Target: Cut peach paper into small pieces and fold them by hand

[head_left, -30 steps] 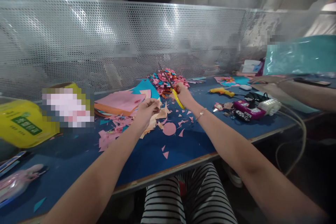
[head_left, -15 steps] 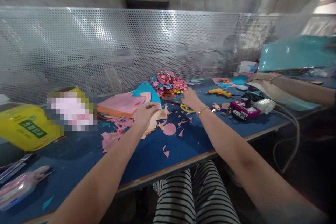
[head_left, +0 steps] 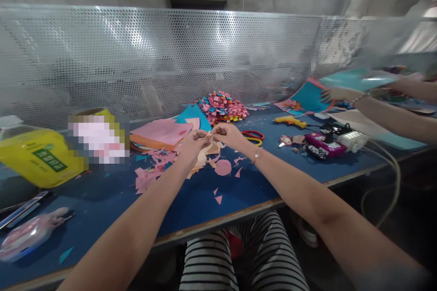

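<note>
My left hand (head_left: 195, 144) and my right hand (head_left: 229, 136) meet over the middle of the table, fingertips pinched together. Between them is something tiny with a pale blue tip, too small to name. Below the fingers lie cream sheet scraps (head_left: 202, 160) and a pink round cut-out (head_left: 223, 167). Just right of my right hand rest scissors (head_left: 254, 141) with red and yellow loop handles, their blades hidden behind the hand. A heap of small pink, blue and orange pieces (head_left: 221, 104) rises behind my hands. Pink sheets (head_left: 164, 132) are stacked to the left.
On the right are a yellow glue gun (head_left: 290, 121), a purple power strip (head_left: 322, 145) with cables, and a co-worker's hand (head_left: 341, 94) near blue sheets (head_left: 312, 93). Leftward stand a yellow-labelled bottle (head_left: 41, 161) and a pink pouch (head_left: 30, 238). A perforated metal screen (head_left: 136, 68) runs behind.
My right hand has moved left from beside the scissors to meet my left hand. The scissors' handles now show more fully. The co-worker's large blue sheet has come down lower.
</note>
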The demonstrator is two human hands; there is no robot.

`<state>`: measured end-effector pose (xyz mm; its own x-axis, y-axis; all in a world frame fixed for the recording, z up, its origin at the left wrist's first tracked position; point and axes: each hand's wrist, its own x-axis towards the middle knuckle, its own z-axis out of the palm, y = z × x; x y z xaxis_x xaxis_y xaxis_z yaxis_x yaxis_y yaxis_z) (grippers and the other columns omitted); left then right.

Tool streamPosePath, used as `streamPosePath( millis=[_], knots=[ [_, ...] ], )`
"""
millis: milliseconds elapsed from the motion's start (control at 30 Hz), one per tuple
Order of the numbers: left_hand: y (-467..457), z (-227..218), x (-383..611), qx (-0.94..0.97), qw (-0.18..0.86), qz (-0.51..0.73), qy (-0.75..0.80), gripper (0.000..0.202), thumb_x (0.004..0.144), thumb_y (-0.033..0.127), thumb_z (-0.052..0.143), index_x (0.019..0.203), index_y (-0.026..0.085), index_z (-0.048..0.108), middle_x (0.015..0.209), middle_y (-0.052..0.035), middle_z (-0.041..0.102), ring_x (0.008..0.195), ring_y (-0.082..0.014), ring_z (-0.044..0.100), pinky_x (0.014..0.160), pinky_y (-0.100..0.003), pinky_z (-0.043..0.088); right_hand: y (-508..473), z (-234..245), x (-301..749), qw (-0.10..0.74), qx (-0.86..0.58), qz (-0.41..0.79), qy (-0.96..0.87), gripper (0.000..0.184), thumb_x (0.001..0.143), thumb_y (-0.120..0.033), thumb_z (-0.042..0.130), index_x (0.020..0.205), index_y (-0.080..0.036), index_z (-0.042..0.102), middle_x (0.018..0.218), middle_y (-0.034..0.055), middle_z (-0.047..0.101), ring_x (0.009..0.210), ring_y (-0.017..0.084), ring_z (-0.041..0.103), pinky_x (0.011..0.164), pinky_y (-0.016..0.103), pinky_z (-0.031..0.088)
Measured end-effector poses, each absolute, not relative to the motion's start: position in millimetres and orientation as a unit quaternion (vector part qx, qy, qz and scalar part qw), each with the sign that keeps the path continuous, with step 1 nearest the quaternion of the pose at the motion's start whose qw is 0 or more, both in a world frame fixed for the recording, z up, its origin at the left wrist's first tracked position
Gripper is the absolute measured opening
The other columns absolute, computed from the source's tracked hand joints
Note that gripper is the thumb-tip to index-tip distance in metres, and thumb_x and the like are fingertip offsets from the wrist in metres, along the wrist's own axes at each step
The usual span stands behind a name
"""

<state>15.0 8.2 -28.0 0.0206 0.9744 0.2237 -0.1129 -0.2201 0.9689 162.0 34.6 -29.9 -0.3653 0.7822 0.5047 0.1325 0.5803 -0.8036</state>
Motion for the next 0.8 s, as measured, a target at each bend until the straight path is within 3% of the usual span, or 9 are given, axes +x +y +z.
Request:
streamPosePath(
  millis=[167,367,600,800],
  knots=[
    [8,-26,16,0.523,0.489,0.56,0.417,0.025,0.052,0.023,0.074,0.071,0.015,0.059,0.065,0.0003,0.062,0.06,-0.0087,0.057,0.061,-0.022,0.044,32,-27,162,0.483,-0.321,0.282,-0.764,0.005,0.068,-0.019,0.051,0.071,-0.015,0.054,0.065,-0.001,0.056,0.06,0.009,0.051,0.06,0.023,0.042],
    [9,-24,18,0.426,0.604,0.565,0.368,0.016,0.058,0.022,0.071,0.067,0.015,0.059,0.063,-0.001,0.063,0.057,-0.0096,0.059,0.066,-0.025,0.047,27,-21,165,0.479,-0.314,0.228,-0.787,0.007,0.071,-0.017,0.049,0.074,-0.017,0.055,0.075,0.0018,0.06,0.07,0.012,0.056,0.065,0.024,0.044],
    [10,-26,17,0.448,0.588,0.579,0.343,0.016,0.056,0.018,0.073,0.064,0.014,0.061,0.065,-0.0008,0.064,0.066,-0.0092,0.061,0.08,-0.027,0.047,25,-20,165,0.492,-0.313,0.23,-0.779,0.008,0.072,-0.023,0.053,0.076,-0.016,0.055,0.077,0.0034,0.06,0.069,0.012,0.055,0.063,0.025,0.045],
    [10,-29,18,0.464,0.582,0.581,0.329,0.014,0.057,0.019,0.072,0.065,0.012,0.063,0.067,-0.003,0.066,0.068,-0.0105,0.062,0.081,-0.028,0.047,34,-25,165,0.48,-0.334,0.25,-0.772,0.009,0.074,-0.023,0.05,0.072,-0.016,0.056,0.07,0.0015,0.059,0.066,0.012,0.054,0.063,0.026,0.043]
  ],
)
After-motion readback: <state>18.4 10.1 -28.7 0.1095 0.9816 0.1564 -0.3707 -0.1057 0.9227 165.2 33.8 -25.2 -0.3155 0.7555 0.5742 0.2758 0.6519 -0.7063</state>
